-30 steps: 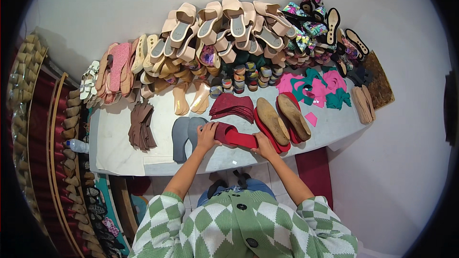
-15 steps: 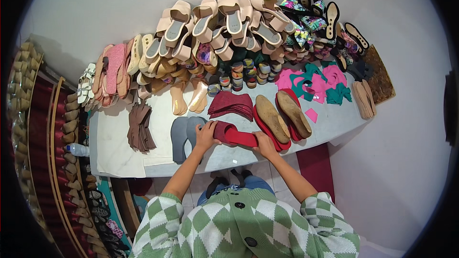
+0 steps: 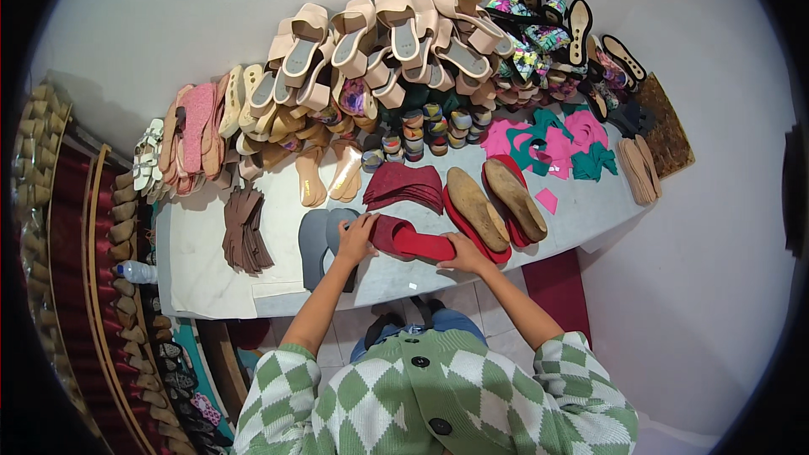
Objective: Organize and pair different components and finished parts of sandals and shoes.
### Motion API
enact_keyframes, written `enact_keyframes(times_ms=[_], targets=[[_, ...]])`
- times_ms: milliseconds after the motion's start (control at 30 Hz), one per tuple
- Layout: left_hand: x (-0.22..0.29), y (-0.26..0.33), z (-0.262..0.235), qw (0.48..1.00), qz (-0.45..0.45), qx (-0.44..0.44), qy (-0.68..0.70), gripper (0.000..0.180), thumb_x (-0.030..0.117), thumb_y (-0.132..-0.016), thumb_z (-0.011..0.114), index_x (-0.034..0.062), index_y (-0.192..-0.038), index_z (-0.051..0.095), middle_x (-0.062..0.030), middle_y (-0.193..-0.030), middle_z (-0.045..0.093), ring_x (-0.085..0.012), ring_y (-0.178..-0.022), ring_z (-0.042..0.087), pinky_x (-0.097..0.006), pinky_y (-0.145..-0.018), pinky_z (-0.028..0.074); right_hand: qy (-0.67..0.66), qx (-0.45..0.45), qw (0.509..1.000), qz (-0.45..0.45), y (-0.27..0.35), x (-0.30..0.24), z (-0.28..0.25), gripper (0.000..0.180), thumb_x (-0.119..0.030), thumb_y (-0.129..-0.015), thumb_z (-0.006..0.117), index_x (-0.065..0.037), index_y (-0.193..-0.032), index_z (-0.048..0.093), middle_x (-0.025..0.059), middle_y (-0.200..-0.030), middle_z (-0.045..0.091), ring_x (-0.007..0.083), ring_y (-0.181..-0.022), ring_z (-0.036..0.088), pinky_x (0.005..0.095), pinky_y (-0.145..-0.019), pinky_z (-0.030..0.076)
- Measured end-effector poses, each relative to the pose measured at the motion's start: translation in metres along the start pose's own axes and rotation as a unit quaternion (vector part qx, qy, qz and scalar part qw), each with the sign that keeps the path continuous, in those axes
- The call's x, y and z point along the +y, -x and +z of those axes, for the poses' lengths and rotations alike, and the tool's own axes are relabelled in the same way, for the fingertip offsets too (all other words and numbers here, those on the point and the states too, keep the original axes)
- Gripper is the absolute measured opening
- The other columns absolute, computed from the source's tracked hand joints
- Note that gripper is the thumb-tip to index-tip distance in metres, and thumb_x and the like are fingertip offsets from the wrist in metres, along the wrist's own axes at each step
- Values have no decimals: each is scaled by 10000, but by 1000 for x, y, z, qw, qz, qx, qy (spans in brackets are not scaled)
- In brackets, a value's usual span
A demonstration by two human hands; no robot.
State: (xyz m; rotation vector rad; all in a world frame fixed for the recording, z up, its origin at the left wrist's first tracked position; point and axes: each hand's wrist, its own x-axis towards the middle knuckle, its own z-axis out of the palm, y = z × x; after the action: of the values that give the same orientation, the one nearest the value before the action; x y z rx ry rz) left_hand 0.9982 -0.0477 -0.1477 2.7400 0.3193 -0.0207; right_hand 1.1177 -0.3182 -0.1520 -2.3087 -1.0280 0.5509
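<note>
A red insole (image 3: 419, 243) lies on the white worktable (image 3: 278, 274) near its front edge, under a dark red fabric piece (image 3: 389, 230). My left hand (image 3: 355, 238) presses on the fabric's left end. My right hand (image 3: 465, 254) holds down the insole's right end. Left of my left hand lie two grey insoles (image 3: 318, 238). Right of my right hand two tan soles (image 3: 495, 203) rest on red insoles. A fan of dark red fabric pieces (image 3: 406, 184) lies just behind.
Beige sandals (image 3: 379, 42) are heaped along the wall. Brown cut pieces (image 3: 244, 229), pink and green fabric cutouts (image 3: 556, 141), stacked tape rolls (image 3: 425, 126) and tan soles (image 3: 640, 168) share the table. Racks of soles (image 3: 101, 286) stand on the left. A water bottle (image 3: 135, 271) lies there.
Both hands stay on the red insole and fabric; the view has shifted slightly. No clear movement of the pieces.
</note>
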Motion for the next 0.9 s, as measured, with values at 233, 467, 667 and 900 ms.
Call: enact_keyframes(times_ms=[233, 467, 667, 900], targets=[[-25, -21, 2, 998, 35, 36, -32, 740, 193, -528, 800, 190, -1204, 499, 4, -1147, 544, -201, -1087, 478, -443, -940, 254, -122, -34, 984, 125, -24, 23, 3, 478, -311, -677, 764, 29, -982, 624, 153, -834, 649, 186, -756, 621, 299, -700, 480], [-26, -61, 7, 998, 8, -3, -65, 462, 167, -558, 757, 165, -990, 595, 9, -998, 584, -216, -1026, 495, -432, -931, 253, -79, -17, 971, 225, -29, 13, 12, 358, -238, -631, 792, 1, -869, 672, 160, -792, 658, 256, -757, 640, 337, -718, 483], [-35, -62, 25, 998, 27, 23, -45, 291, 156, -574, 721, 153, -841, 604, 6, -923, 597, -238, -980, 512, -415, -906, 292, -53, 6, 969, 241, -32, 6, 10, 356, -222, -623, 791, -22, -894, 676, 185, -826, 649, 316, -799, 633, 370, -752, 474], [-23, -63, 16, 986, 45, -29, -159, 332, 192, -569, 747, 164, -865, 601, -6, -886, 606, -230, -950, 527, -412, -899, 293, -48, 40, 969, 240, -15, 5, 13, 415, -309, -640, 778, 9, -885, 674, 185, -793, 653, 296, -764, 642, 364, -736, 481]])
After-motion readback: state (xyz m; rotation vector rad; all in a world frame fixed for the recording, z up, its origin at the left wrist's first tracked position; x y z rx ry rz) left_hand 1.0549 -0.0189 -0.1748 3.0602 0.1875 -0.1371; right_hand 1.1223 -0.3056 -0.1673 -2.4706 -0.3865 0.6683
